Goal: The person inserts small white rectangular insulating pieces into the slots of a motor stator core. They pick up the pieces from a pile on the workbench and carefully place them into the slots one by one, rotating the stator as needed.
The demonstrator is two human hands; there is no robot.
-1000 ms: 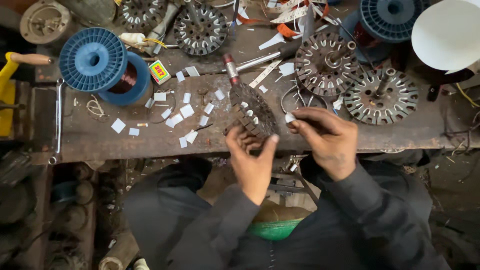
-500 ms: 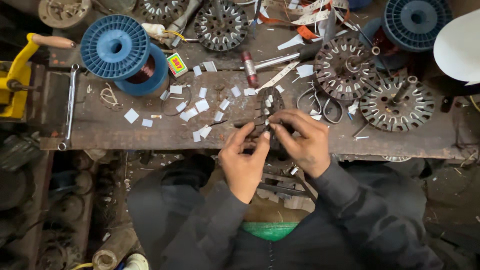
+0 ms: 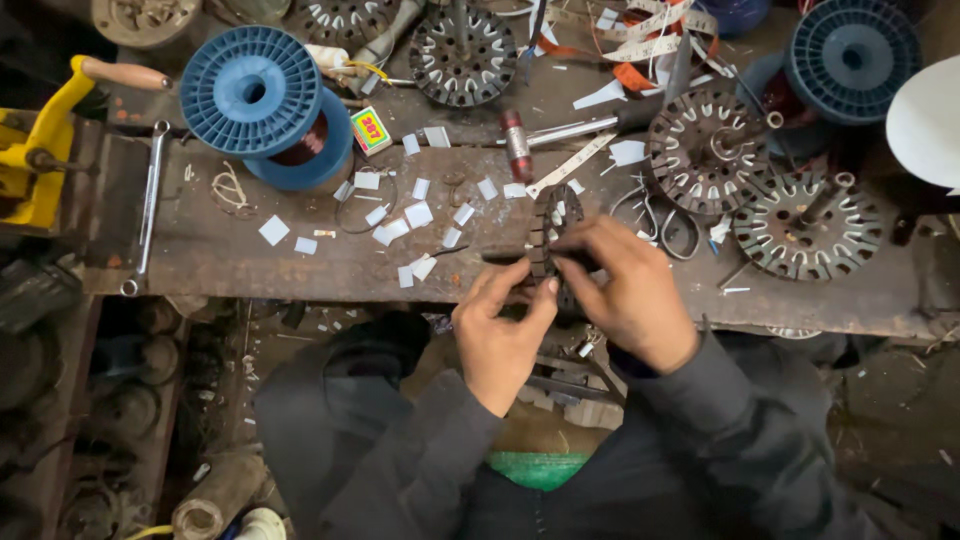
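1. My right hand (image 3: pixel 630 290) grips the slotted metal ring (image 3: pixel 553 232) from the far side, fingers curled over it.
2. My left hand (image 3: pixel 500 325) pinches its near rim.
3. The ring stands on edge at the bench (image 3: pixel 250 255) front; I judge a loose grip could drop it off the edge.
4. It looks dark, toothed, with white paper slips (image 3: pixel 415 215) tucked in.

I'm looking down into a motor-repair workshop — the grimy wooden tabletop (image 3: pixel 250 255) carries slotted metal stator cores (image 3: pixel 808 222), blue spools of copper wire (image 3: pixel 252 92), a spanner (image 3: pixel 146 205) and scattered white paper slips (image 3: pixel 418 214) — with worn motor parts (image 3: pixel 120 400) stacked below.
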